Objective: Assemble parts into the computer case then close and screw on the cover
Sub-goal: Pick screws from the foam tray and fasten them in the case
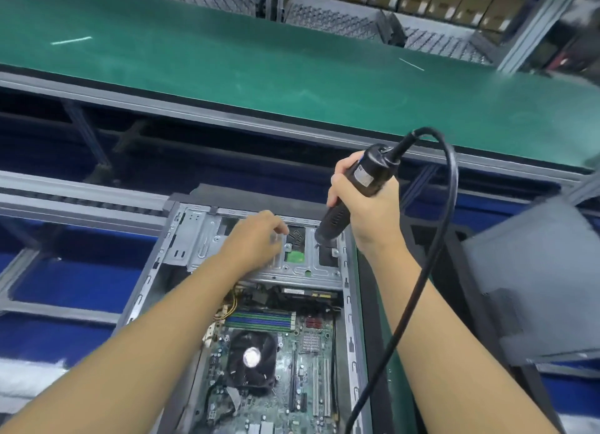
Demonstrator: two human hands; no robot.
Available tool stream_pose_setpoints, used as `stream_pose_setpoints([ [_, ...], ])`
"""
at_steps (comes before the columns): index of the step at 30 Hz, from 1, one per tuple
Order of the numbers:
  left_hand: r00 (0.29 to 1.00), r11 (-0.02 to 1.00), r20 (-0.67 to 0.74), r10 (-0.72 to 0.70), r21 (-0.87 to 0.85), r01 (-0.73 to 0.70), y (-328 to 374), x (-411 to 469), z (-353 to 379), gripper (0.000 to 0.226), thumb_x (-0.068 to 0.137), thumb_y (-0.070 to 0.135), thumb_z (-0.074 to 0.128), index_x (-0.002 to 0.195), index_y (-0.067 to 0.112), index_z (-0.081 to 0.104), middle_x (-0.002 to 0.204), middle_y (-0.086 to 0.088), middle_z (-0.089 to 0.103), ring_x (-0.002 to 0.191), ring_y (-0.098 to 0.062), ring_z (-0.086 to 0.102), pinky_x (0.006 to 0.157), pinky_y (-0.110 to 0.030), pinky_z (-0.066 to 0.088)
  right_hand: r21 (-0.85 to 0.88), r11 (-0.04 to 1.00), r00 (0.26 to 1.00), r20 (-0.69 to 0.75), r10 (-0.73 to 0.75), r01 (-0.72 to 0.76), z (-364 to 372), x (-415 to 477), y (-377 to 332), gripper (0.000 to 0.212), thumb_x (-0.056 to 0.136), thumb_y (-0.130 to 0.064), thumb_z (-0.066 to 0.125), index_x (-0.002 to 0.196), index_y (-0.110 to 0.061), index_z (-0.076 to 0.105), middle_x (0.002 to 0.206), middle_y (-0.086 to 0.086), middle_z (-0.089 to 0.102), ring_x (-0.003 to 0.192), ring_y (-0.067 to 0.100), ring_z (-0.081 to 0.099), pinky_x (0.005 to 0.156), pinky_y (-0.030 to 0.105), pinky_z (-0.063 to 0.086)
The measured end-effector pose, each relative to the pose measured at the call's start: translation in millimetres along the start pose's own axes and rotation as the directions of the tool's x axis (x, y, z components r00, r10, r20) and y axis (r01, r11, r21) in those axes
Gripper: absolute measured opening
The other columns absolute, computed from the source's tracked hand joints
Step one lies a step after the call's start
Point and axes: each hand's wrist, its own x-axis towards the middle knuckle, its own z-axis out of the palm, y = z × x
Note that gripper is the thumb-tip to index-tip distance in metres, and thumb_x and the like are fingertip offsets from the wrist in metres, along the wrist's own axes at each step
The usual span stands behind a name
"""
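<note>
The right hand (363,206) curls its fingers round the long black electric screwdriver (370,174), tip down at the silver metal cage (201,239) in the open grey computer case (352,303), beside the blurry left hand (256,235), grip unclear.

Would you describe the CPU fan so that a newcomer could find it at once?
Look into the open grey computer case, then to the green motherboard in its near half. The CPU fan sits left of centre: the only round, black-bladed part, with a silver hub.
</note>
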Motion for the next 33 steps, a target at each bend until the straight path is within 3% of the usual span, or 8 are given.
stream_pose_setpoints([
  [6, 0.995, 0.965, -0.097, 0.037, -0.254, -0.061, 12.0, -22.0, 2.8, 0.012, 0.088, 0.011, 0.056, 0.084, 0.021, 0.060, 0.085, 0.009, 0.055, 0.072, -0.006, 0.050, 0.070, -0.028, 0.042, 0.039, 0.999, 1.000, -0.018, -0.007, 0.007, 20.2, 10.6, 1.9, 0.023, 0.082, -0.005, 0.065, 0.084, -0.028, 0.061, 0.073, 0.002, 0.060, 0.057, 0.029, 0.054, 0.065, 0.037, 0.050],
  [9, 0.987, 0.930, 0.155, -0.053, -0.353, 0.105, 25.4, -48.3, 10.4, 0.012, 0.086, 0.019, 0.055, 0.076, 0.020, 0.062, 0.073, 0.005, 0.064, 0.064, -0.011, 0.057, 0.055, -0.023, 0.041, 0.039, 0.999, 0.999, -0.050, 0.003, -0.001, 24.1, 11.3, 5.1, 0.021, 0.081, -0.004, 0.064, 0.085, -0.024, 0.059, 0.074, 0.005, 0.060, 0.057, 0.030, 0.052, 0.066, 0.040, 0.049],
  [12, 0.722, 0.810, 0.676, -0.148, -0.335, 0.481, 27.1, -64.7, 20.4, 0.022, 0.092, 0.018, 0.051, 0.087, 0.004, 0.067, 0.074, -0.011, 0.073, 0.054, -0.018, 0.063, 0.044, -0.021, 0.046, 0.028, 1.000, 0.999, -0.049, 0.009, -0.007, 26.0, 11.4, 5.6, 0.017, 0.081, -0.005, 0.064, 0.084, -0.020, 0.058, 0.072, 0.004, 0.060, 0.059, 0.030, 0.052, 0.067, 0.042, 0.049],
  [14, 0.600, 0.710, 0.773, -0.207, -0.303, 0.635, 23.1, -71.1, 30.0, 0.028, 0.095, 0.023, 0.049, 0.102, -0.001, 0.062, 0.086, -0.016, 0.075, 0.059, -0.019, 0.066, 0.046, -0.024, 0.050, 0.025, 1.000, 1.000, -0.020, 0.010, -0.009, 27.7, 11.9, 4.4, 0.015, 0.081, -0.007, 0.065, 0.083, -0.021, 0.059, 0.072, 0.005, 0.060, 0.059, 0.029, 0.053, 0.067, 0.041, 0.050],
  [16, 0.607, 0.598, 0.736, -0.299, -0.351, 0.720, 15.0, -74.9, 44.3, 0.042, 0.094, 0.040, 0.052, 0.118, 0.006, 0.051, 0.101, -0.015, 0.071, 0.073, -0.019, 0.067, 0.055, -0.027, 0.054, 0.029, 1.000, 1.000, 0.001, 0.002, -0.002, 27.5, 12.4, 2.8, 0.014, 0.081, -0.009, 0.065, 0.081, -0.023, 0.060, 0.070, 0.006, 0.059, 0.059, 0.029, 0.054, 0.065, 0.039, 0.051],
  [19, 0.646, 0.142, 0.690, -0.325, -0.640, 0.755, 5.1, -73.8, 65.1, 0.065, 0.085, 0.058, 0.064, 0.132, 0.018, 0.045, 0.117, -0.012, 0.063, 0.098, -0.024, 0.067, 0.075, -0.033, 0.057, 0.026, 1.000, 1.000, 0.020, -0.008, 0.008, 25.6, 13.0, 3.4, 0.012, 0.081, -0.010, 0.065, 0.082, -0.021, 0.060, 0.069, 0.006, 0.060, 0.059, 0.026, 0.055, 0.065, 0.034, 0.052],
  [24, 0.722, -0.376, 0.630, -0.287, -0.767, 0.520, 3.5, -62.3, 83.2, 0.085, 0.068, 0.038, 0.084, 0.140, 0.010, 0.048, 0.150, -0.020, 0.042, 0.129, -0.026, 0.052, 0.119, -0.044, 0.030, 0.046, 0.999, 0.999, 0.035, 0.004, -0.006, 23.7, 11.5, 9.7, 0.019, 0.081, -0.011, 0.064, 0.080, -0.030, 0.061, 0.066, 0.003, 0.060, 0.056, 0.027, 0.054, 0.064, 0.034, 0.050],
  [33, 0.800, -0.583, 0.559, -0.218, -0.732, 0.353, 24.3, -54.3, 89.2, 0.032, 0.081, 0.008, 0.069, 0.111, -0.003, 0.065, 0.114, -0.024, 0.069, 0.098, -0.032, 0.072, 0.068, -0.032, 0.060, 0.043, 0.999, 0.996, 0.086, 0.012, -0.016, 25.6, 18.4, 17.6, 0.023, 0.082, -0.010, 0.065, 0.078, -0.032, 0.061, 0.070, 0.000, 0.061, 0.058, 0.028, 0.056, 0.064, 0.042, 0.053],
])
